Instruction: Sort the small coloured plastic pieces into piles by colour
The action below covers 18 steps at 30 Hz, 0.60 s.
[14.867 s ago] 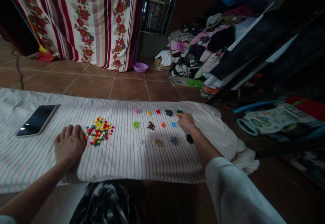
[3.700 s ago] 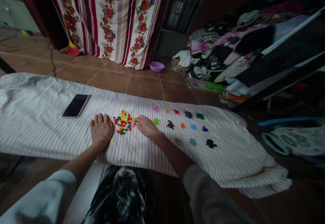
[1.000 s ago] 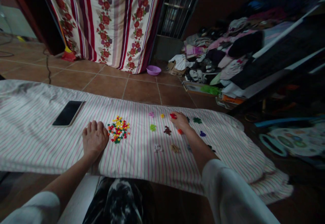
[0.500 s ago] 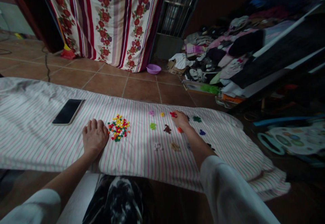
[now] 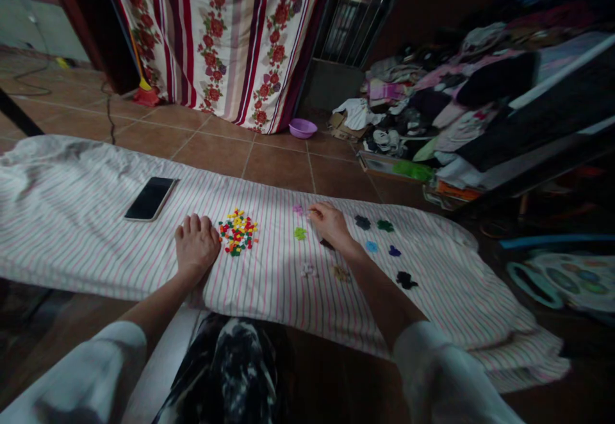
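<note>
A striped cloth (image 5: 86,219) covers a low surface in front of me. My left hand (image 5: 196,246) rests flat on it, fingers together, just left of a heap of small mixed-colour pieces (image 5: 237,232). My right hand (image 5: 328,222) reaches over the sorted clusters, fingertips near the pink cluster (image 5: 298,209); whether it holds a piece is hidden. Around it lie a light green cluster (image 5: 300,234), a white one (image 5: 308,270), a tan one (image 5: 341,274), a dark blue one (image 5: 362,222), a green one (image 5: 385,225) and a black one (image 5: 406,280).
A dark phone (image 5: 150,198) lies on the cloth to the left. Beyond the cloth are brown floor tiles, a flowered curtain (image 5: 230,33), a purple bowl (image 5: 302,129) and a heap of clothes (image 5: 432,97) at the right. A toy board (image 5: 552,280) lies at far right.
My right hand has moved left from the red and orange clusters toward the pink one. My left hand has stayed in place beside the heap. The camera has shifted a little.
</note>
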Motion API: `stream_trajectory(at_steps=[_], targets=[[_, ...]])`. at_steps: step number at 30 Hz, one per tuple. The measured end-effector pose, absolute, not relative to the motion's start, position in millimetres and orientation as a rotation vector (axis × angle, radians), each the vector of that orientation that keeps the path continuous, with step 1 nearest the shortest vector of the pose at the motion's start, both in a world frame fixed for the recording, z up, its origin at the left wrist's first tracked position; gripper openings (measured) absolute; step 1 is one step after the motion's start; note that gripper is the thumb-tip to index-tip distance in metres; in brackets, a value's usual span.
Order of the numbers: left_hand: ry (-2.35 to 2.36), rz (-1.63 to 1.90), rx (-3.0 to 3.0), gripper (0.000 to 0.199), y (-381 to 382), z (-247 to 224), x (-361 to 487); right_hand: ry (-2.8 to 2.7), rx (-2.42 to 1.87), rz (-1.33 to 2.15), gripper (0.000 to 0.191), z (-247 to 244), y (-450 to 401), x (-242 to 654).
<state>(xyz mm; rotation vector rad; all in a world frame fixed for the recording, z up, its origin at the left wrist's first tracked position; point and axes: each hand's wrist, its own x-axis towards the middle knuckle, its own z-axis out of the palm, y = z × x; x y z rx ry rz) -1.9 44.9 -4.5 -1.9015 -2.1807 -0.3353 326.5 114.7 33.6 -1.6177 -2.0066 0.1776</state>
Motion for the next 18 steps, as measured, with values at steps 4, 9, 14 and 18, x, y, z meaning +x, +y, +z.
stream_trajectory(at_steps=[4,9,14,18], targets=[[-2.18,-0.342,-1.884,0.036,45,-6,-2,-2.185,-1.371,0.443,0.019,26,96,267],[-2.199,-0.353,-1.881,0.036,46,-7,-2,-2.296,-1.344,0.554,0.022,7,80,223],[-2.184,-0.38,-1.886,0.038,47,-10,-3,-2.267,-1.419,0.517,0.023,2,84,207],[-2.187,-0.399,-1.892,0.039,47,-10,-3,-2.261,-1.45,0.494,0.025,6,96,196]])
